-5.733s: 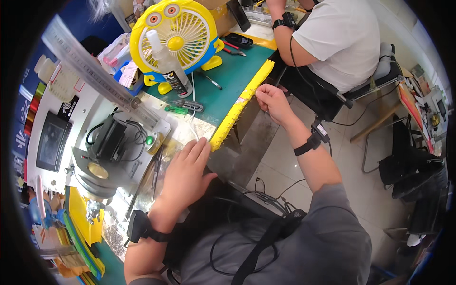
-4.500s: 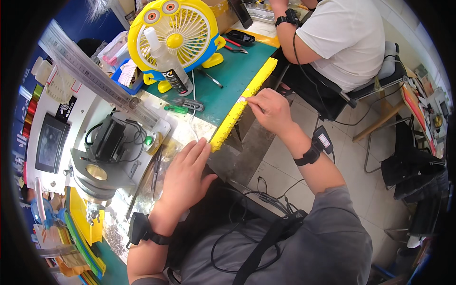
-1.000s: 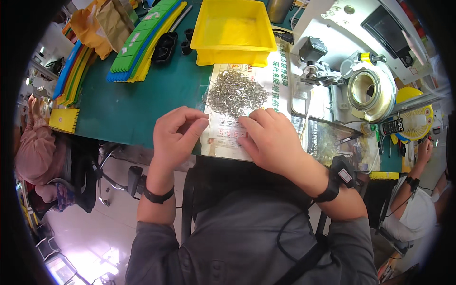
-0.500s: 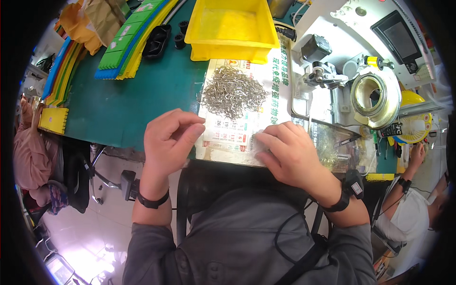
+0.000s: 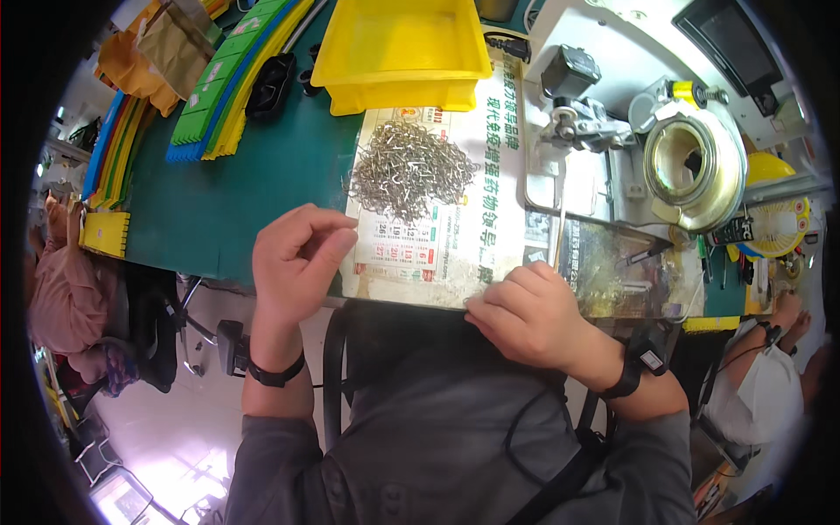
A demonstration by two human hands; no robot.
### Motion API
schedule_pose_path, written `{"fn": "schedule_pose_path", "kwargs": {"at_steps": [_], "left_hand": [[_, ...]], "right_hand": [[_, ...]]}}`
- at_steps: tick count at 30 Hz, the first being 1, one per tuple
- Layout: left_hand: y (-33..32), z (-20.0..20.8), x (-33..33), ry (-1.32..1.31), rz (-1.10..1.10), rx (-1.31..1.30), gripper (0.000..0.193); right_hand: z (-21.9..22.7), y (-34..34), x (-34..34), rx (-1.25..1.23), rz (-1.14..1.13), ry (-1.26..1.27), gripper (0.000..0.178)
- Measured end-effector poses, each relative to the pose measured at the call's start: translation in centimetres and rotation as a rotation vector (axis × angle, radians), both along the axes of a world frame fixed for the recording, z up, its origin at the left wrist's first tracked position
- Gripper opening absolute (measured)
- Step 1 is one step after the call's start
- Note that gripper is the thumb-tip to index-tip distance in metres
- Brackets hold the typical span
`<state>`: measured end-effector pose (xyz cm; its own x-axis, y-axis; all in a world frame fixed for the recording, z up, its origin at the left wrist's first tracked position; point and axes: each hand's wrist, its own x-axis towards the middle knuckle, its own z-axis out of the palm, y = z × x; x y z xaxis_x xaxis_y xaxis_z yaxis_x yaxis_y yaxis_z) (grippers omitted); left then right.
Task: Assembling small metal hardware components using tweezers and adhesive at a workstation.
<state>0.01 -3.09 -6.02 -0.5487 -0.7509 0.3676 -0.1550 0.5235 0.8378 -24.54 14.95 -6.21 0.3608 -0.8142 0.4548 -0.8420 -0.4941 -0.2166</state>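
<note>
A heap of small bent metal pieces point(image 5: 411, 171), like little hooks, lies on a printed paper sheet point(image 5: 367, 284) on the bench. My left hand point(image 5: 297, 262) hovers at the sheet's left edge, just below the heap. Its thumb and forefinger come together at the tips, and anything between them is too small or hidden to make out. At the bench's front edge, right of the heap, my right hand point(image 5: 529, 317) is closed with its fingers curled in. Whatever it may hold is hidden.
Behind the heap stands a yellow plastic bin point(image 5: 402, 87). A white machine with a round metal bowl point(image 5: 691, 171) and a small screen point(image 5: 726, 52) occupies the right. Stacked green, blue and yellow strips point(image 5: 214, 96) and a black tray point(image 5: 269, 83) lie at left. Other people sit on both sides.
My right hand has drawn back toward the bench's front edge, and its fingers have curled in from a looser spread. My left hand keeps nearly the same pose. The view has shifted slightly.
</note>
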Motion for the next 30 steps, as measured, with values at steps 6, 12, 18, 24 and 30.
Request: {"fn": "schedule_pose_path", "kwargs": {"at_steps": [6,12,18,24,30], "left_hand": [[1.4,1.4,-1.6,-0.112,-0.009,0.05,0.007],[5.3,5.3,-7.3,0.062,-0.444,0.107,0.012],[5.5,5.0,-10.5,0.167,-0.5,0.296,0.008],[5.5,6.0,-12.7,0.136,-0.34,-0.074,0.006],[4.3,7.5,-14.7,0.078,-0.27,-0.328,0.006]], "right_hand": [[1.4,0.0,-1.3,0.045,-0.021,-0.337,0.016],[6.6,-0.7,-2.4,0.049,-0.024,-0.69,0.02],[6.9,-0.5,-3.5,-0.143,-0.071,-0.714,0.017],[5.2,-0.9,-3.9,-0.208,-0.236,-0.782,0.007],[4.6,-2.4,-3.6,-0.209,-0.318,-0.915,0.007]]}}
